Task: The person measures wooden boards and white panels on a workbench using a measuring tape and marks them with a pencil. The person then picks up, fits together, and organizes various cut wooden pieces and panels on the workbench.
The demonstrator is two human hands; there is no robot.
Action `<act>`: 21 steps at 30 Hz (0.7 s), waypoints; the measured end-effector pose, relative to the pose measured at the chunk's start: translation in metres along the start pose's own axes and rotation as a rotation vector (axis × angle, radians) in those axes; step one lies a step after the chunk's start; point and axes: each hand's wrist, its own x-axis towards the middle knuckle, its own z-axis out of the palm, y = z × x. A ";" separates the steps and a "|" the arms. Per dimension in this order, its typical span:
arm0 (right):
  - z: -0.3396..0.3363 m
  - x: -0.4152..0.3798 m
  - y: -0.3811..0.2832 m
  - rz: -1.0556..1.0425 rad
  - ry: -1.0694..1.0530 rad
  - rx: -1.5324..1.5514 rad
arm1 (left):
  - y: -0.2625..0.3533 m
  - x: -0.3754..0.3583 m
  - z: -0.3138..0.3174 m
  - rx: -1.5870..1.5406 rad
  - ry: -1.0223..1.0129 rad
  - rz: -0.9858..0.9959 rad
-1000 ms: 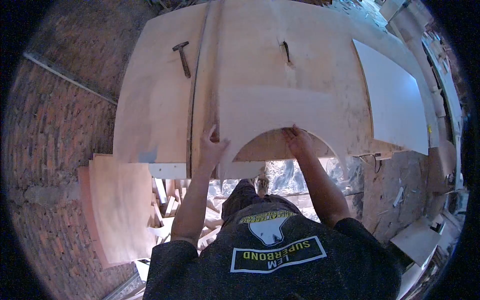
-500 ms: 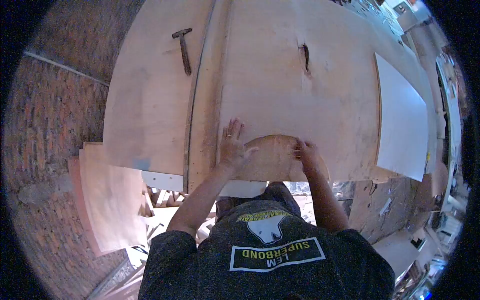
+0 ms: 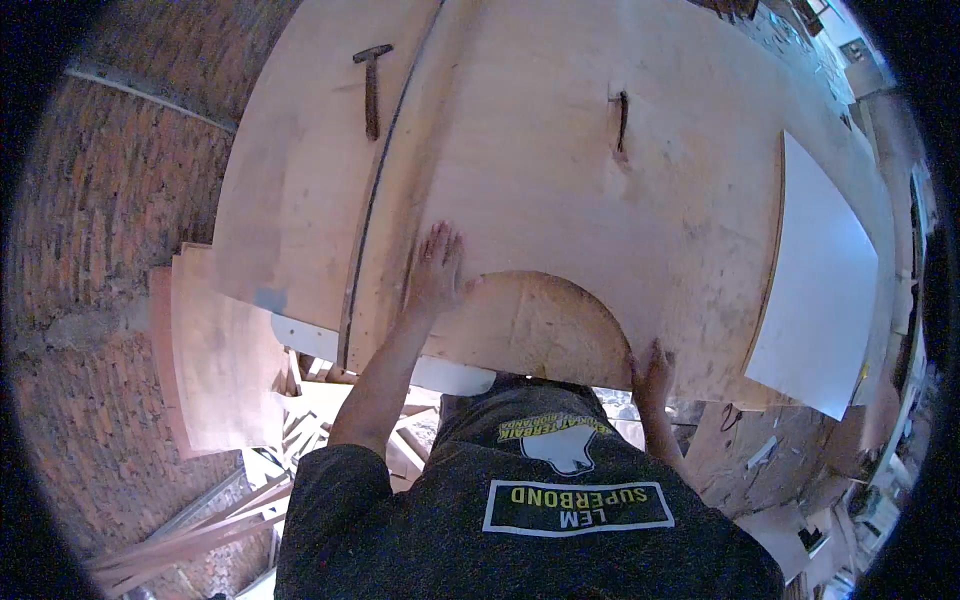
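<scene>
A half-round piece of brown board (image 3: 535, 320) lies at the worktable's near edge, its curved rim facing away from me. My left hand (image 3: 437, 272) rests flat beside its left end, fingers stretched forward and the thumb touching the curve. At the opposite end, my right hand (image 3: 654, 374) touches the right corner with its fingers extended. Along the left of the piece runs a long wooden strip (image 3: 395, 170) fixed across the tabletop.
The plywood tabletop (image 3: 540, 200) spreads ahead. A hammer (image 3: 372, 92) lies left of the strip, and a thin dark object (image 3: 622, 122) sits at a slot. White-faced board (image 3: 820, 280) lies at right. A brick wall (image 3: 110, 210) and wood scraps (image 3: 300, 420) are at left.
My right hand has slid from the top of the curve down to the right corner. The half-round board now shows more fully. My left hand stays at its left end.
</scene>
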 end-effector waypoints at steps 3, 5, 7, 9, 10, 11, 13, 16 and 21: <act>0.014 0.023 0.009 -0.069 0.043 -0.097 | -0.006 0.018 0.006 0.066 -0.062 -0.016; 0.018 0.040 0.016 -0.047 0.050 -0.090 | -0.004 0.033 0.002 0.121 -0.018 -0.014; 0.014 0.059 0.008 0.019 0.032 0.036 | -0.004 0.049 0.004 0.144 0.002 0.003; 0.007 0.078 -0.002 0.009 0.047 0.048 | -0.013 0.068 0.011 0.150 0.010 0.006; 0.004 0.087 -0.005 -0.005 0.053 0.057 | -0.016 0.078 0.013 0.133 0.020 0.005; 0.005 0.096 -0.006 -0.009 0.082 0.025 | -0.020 0.087 0.015 0.117 0.028 -0.001; 0.009 0.106 -0.010 -0.021 0.130 -0.036 | -0.022 0.097 0.011 0.082 0.033 -0.002; 0.003 0.119 -0.012 0.071 0.057 0.039 | -0.026 0.107 0.012 0.052 0.035 0.004; 0.006 0.131 -0.010 0.014 0.075 -0.041 | -0.031 0.118 0.020 0.049 0.050 -0.015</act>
